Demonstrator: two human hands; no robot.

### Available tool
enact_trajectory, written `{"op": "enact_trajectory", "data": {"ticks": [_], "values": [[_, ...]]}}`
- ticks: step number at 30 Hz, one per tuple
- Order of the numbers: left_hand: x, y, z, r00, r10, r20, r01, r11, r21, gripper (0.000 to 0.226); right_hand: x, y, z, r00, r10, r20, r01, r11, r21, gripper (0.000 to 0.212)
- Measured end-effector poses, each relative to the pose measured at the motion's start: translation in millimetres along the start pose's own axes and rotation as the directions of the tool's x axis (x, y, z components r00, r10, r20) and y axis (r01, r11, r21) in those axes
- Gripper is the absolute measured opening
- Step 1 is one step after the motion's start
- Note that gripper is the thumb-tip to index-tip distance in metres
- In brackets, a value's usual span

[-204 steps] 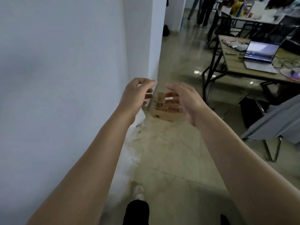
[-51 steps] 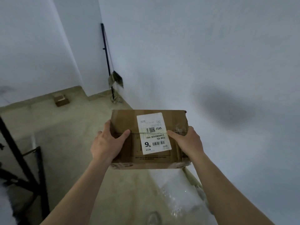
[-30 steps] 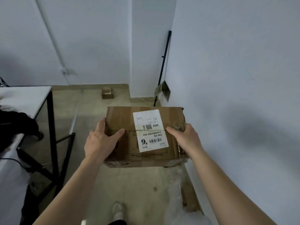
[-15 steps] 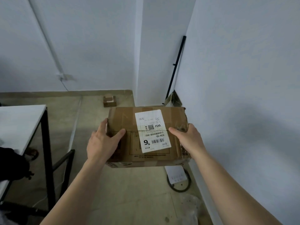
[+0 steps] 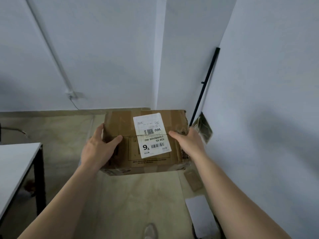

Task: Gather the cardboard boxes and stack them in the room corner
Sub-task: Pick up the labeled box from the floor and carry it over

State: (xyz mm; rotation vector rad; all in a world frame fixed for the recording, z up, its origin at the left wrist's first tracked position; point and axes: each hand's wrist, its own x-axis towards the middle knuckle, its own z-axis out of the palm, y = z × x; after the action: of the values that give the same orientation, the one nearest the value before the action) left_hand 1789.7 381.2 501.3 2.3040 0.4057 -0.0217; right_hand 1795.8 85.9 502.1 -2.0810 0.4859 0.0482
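Observation:
A brown cardboard box [image 5: 124, 125] with a white shipping label on top hangs in mid-air in front of me, above the floor. My left hand [image 5: 98, 149] grips its left side, thumb lying across the top. My right hand [image 5: 188, 142] grips its right side, thumb on top near the label. The box hides the floor at the foot of the white pillar, where the small box seen earlier stood.
White walls meet at a pillar straight ahead. A black pole [image 5: 205, 83] leans against the right wall, with crumpled material [image 5: 203, 128] at its foot. A white table with black legs [image 5: 15, 168] stands at left. Paper [image 5: 200, 214] and flat cardboard [image 5: 193, 181] lie on the floor at right.
I have walked closer to the corner with the box held in both hands. The small box on the floor is now hidden behind the carried box. My grip has not changed.

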Motion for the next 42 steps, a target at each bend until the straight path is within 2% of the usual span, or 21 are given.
{"op": "enact_trajectory", "data": {"ticks": [9,18,22,27,35,42], "values": [[156,36,7,0.998,-0.062,0.002,0.062,0.998,-0.012,0.085,151,-62,38,0.999,0.013,0.047,-0.012,1.000,-0.020,0.053],[332,36,-4,0.998,-0.051,0.039,0.052,0.998,-0.026,0.084,280,-128,127,0.998,0.056,0.016,-0.057,0.998,0.017,0.058],[419,39,-20,0.996,-0.040,0.081,0.041,0.999,-0.014,0.085,334,-169,168,0.997,0.082,-0.011,-0.082,0.996,0.027,0.069],[514,53,-29,0.994,0.015,0.111,-0.013,1.000,-0.019,0.083,388,-213,197,0.990,0.116,-0.084,-0.112,0.993,0.048,0.059],[619,69,-3,0.985,-0.033,0.169,0.030,0.999,0.023,0.082,487,-235,231,0.985,0.154,-0.083,-0.151,0.987,0.047,0.058],[727,99,31,0.987,-0.118,0.111,0.112,0.992,0.061,0.089,618,-243,265,0.984,0.178,0.012,-0.178,0.977,0.121,0.067]]}}
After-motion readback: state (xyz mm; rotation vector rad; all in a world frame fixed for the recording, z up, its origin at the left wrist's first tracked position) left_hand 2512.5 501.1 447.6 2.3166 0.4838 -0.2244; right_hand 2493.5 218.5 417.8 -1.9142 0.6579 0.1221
